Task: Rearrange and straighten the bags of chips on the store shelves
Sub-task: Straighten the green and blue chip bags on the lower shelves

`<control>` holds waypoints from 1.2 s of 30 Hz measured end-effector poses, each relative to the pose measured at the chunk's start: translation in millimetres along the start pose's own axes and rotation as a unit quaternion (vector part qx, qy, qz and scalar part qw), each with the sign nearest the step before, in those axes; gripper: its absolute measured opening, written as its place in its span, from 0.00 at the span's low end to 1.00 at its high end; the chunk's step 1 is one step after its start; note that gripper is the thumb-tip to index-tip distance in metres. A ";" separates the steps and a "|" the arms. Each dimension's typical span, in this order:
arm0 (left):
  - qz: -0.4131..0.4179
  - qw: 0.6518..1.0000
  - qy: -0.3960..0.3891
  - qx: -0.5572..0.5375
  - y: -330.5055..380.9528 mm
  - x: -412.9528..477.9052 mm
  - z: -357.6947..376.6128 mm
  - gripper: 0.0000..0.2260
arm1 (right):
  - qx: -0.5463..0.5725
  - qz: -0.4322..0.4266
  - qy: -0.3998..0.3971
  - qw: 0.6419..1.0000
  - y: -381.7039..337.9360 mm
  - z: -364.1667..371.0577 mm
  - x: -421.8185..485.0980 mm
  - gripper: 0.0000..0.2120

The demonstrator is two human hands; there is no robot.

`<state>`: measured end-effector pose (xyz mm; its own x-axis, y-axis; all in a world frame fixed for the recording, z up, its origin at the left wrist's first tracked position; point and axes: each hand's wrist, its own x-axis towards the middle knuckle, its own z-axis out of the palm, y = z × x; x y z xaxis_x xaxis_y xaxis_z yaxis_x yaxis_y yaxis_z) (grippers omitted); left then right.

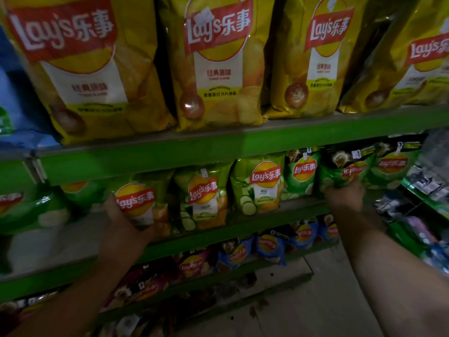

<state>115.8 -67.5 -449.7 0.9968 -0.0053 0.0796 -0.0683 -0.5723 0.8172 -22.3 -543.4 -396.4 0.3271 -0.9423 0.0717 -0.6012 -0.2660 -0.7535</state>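
Green shelves (pixel 170 155): left hand (pixel 121 223) grips glossy lime bag (pixel 143 203), right hand (pixel 345 198) crinkled dark-green bag (pixel 347 166).

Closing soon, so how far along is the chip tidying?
Looks done: the yellow bags up top mostly stand in a row. In hand: the left hand grips a lime bag, the right hand a green bag. Left: the blue bags and pink bags below lie tilted.

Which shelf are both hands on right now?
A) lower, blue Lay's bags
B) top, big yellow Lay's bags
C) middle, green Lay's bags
C: the left hand grips a light green Lay's bag and the right hand grips a dark-topped green Lay's bag, both on the middle shelf.
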 end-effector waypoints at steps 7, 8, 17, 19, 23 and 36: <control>0.081 0.994 -0.031 -0.060 27.1 -24.0 -25.3 0.59 | -0.040 -0.230 0.066 0.970 -45.9 18.8 -109.3 0.20; 0.079 0.992 -0.050 -0.087 27.6 -28.1 -34.1 0.59 | -0.032 -0.268 0.053 0.962 -55.8 24.7 -129.2 0.18; 0.019 0.996 0.076 0.044 -32.6 -57.0 -154.0 0.32 | 0.029 -0.554 -0.285 0.782 -161.3 94.0 -334.5 0.08; 0.023 0.984 0.152 0.088 -47.1 -55.6 -189.1 0.28 | 0.025 -0.540 -0.371 0.755 -187.5 118.7 -373.5 0.08; 0.020 0.954 0.263 0.145 -73.8 -45.9 -256.9 0.31 | 0.085 -0.376 -0.489 0.782 -247.1 168.6 -431.7 0.22; -0.043 0.985 0.164 0.008 -151.2 4.3 -337.9 0.62 | 0.125 -0.017 -0.541 0.831 -344.5 263.7 -506.2 0.22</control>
<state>116.4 296.1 -380.1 0.9314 0.3089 0.1926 0.0199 -0.5717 0.8202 211.5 78.8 -345.5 0.8868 -0.1643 -0.4320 -0.4518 -0.1113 -0.8851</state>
